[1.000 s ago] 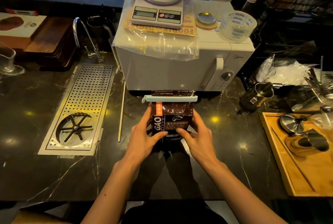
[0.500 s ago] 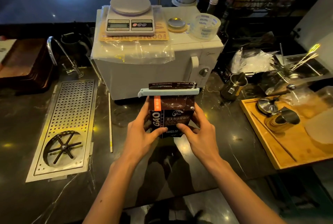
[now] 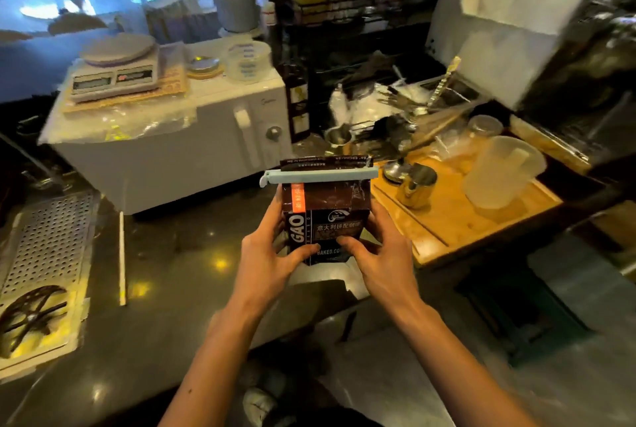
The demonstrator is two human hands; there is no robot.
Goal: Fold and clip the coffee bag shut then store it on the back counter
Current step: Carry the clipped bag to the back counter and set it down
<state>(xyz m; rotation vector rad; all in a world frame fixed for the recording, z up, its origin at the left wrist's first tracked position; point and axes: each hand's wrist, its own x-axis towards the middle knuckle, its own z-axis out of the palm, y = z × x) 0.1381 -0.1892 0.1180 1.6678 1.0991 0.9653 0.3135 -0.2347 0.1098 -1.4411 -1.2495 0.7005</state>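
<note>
The dark brown coffee bag (image 3: pixel 327 211) with white lettering is upright in the air above the near edge of the black counter (image 3: pixel 179 254). A pale blue sealing clip (image 3: pixel 320 176) runs across its folded top, with a strip of bag sticking out above it. My left hand (image 3: pixel 266 259) grips the bag's left side, thumb on the front. My right hand (image 3: pixel 377 256) grips the right side in the same way. The bag's base is hidden behind my fingers.
A white microwave (image 3: pixel 192 141) carrying a kitchen scale (image 3: pixel 115 70) stands behind the bag to the left. A wooden tray (image 3: pixel 457 216) with a steel jug (image 3: pixel 414 186) and a plastic pitcher (image 3: pixel 499 172) lies to the right. A perforated drip tray (image 3: pixel 44 254) sits at the left.
Both hands have lifted the clipped bag off the counter and carried it rightwards. The view has swung right, and the picture is blurred with motion.
</note>
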